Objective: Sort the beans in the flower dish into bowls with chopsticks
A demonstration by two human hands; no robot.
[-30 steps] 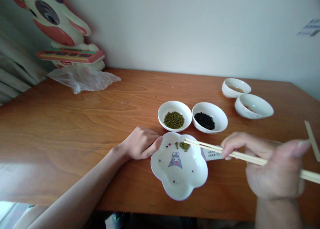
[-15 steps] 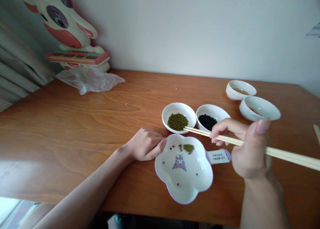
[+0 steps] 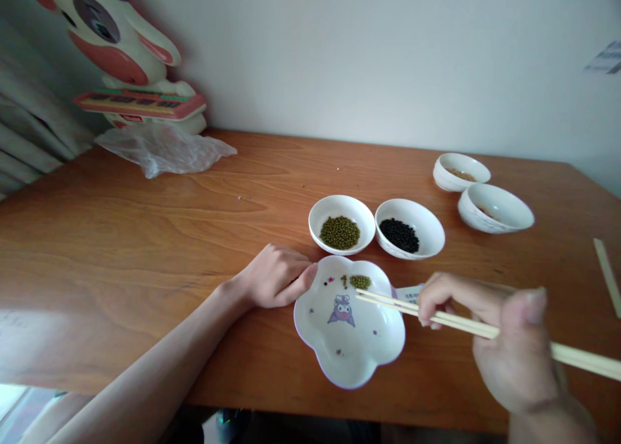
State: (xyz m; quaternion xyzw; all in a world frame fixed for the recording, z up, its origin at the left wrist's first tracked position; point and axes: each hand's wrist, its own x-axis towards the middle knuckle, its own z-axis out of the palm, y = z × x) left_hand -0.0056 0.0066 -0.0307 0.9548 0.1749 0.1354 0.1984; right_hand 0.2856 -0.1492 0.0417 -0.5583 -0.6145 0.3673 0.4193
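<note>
My right hand (image 3: 509, 340) holds a pair of wooden chopsticks (image 3: 466, 323), their tips close together over a white flower-shaped dish (image 3: 356, 353) with a purple rim. No bean shows between the tips. A small pile of green mung beans (image 3: 360, 282) lies at the dish's far side, near the tips. My left hand (image 3: 281, 277) rests on the table with fingers curled, its thumb against the dish's left rim. Just beyond stand a white bowl (image 3: 339, 204) of mung beans and another bowl (image 3: 431, 237) of black beans. The right hand partly covers the dish's labelled handle (image 3: 410, 293).
Two more white bowls, one farther back (image 3: 449, 180) and one nearer (image 3: 509, 217), stand at the right with small contents. A wooden stick (image 3: 606, 276) lies at the right edge. A clear plastic bag (image 3: 169, 153) and a cow-shaped toy keyboard (image 3: 145, 104) sit back left.
The chopstick tips have moved from the mung bean bowl toward me, over the flower-shaped dish. My right hand has drawn back and right. The left hand stays at the dish's rim.
</note>
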